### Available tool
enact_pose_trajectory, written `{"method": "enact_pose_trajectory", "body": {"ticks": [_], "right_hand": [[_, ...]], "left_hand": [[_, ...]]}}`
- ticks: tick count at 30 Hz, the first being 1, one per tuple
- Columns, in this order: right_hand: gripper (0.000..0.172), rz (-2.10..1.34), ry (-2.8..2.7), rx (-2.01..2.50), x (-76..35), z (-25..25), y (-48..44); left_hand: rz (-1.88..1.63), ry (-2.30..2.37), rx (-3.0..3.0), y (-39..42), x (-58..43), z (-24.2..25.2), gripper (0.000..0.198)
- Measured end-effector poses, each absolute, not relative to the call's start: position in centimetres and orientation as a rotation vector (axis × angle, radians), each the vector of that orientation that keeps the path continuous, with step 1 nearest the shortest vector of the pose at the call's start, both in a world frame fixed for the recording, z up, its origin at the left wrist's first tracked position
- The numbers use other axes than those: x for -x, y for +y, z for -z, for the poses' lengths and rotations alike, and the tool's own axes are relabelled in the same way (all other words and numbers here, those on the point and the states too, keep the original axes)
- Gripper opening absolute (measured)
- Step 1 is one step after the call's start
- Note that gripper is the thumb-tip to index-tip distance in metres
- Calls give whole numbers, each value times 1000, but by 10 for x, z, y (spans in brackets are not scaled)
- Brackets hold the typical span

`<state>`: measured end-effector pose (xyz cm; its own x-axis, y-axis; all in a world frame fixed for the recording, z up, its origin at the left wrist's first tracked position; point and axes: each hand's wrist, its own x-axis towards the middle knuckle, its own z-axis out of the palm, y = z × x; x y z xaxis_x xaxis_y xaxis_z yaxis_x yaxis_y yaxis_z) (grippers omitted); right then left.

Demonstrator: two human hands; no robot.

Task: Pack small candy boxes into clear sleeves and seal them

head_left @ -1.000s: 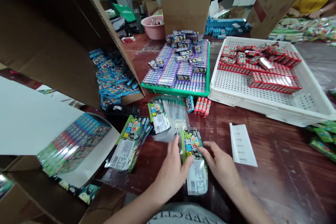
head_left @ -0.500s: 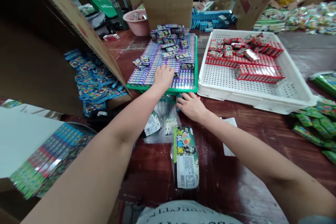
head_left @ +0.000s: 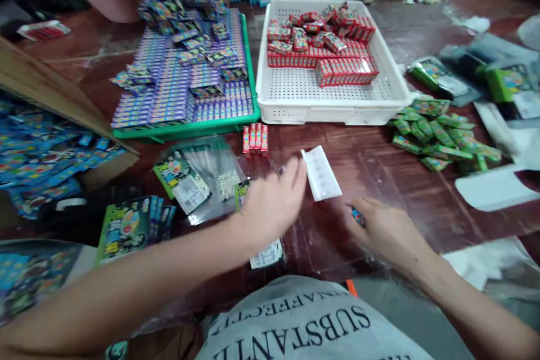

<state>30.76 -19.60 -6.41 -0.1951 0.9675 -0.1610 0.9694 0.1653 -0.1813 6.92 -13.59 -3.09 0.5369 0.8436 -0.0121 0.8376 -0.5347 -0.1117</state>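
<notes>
My left hand is blurred in motion just above the dark wooden table, over a printed bag whose white label shows under the wrist. What it holds is hidden by the blur. My right hand rests closed on the table with a small blue candy pack poking out of its fingers. A white label strip lies between the hands. Three red candy packs stand side by side just beyond. A pile of clear bags and a green printed bag lie to the left.
A green tray of purple packs and a white perforated tray of red packs sit ahead. Loose green packs lie to the right. Blue packs fill a cardboard box on the left. Stacked green bags lie near the front left.
Both hands pulled back from the trays toward me, the right hand now gripping a blue pack. The camera tilted down and to the right.
</notes>
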Motion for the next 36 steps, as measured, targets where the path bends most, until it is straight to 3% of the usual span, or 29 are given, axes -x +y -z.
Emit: {"method": "enact_pose_trajectory", "body": {"ticks": [3,4,7,10,13,17,21,26,28,32,36], "right_hand": [[39,567,2166,-2084,-333,78,-216],[50,686,2201,-2110,-343,80,-218],[93,937,2492,-1962,-376,79,-221],[110,893,2715,-1584,-395,82,-224],[108,871,2810,-1396,-391,97,-224],[96,824,2877,-1531,-381,113,-217],[94,906,2902,-1807,-378,107,-208],[89,1089,3115,-1679,-350,108,-196],[89,1129,3132,-1547,-335,113,-190],[85,1058,3111,-1200,-305,117,-179],[93,932,3067,-1094,-296,107,-169]], "left_hand": [[-333,-1471,2931,-182,-117,49,61],[-371,-1510,3007,-186,-124,54,66],[-292,-1498,3221,-178,-120,63,106],[-189,-1183,3376,-164,-97,70,118],[-211,-1037,3406,-164,-86,78,98],[-105,-1158,3326,-172,-103,85,68],[22,-1290,3248,-173,-131,93,73],[-73,-1488,3100,-168,-125,78,98],[-177,-1463,3035,-153,-104,61,93],[-203,-1489,2792,-89,-53,33,58],[-273,-1387,2759,-17,-27,34,77]]}}
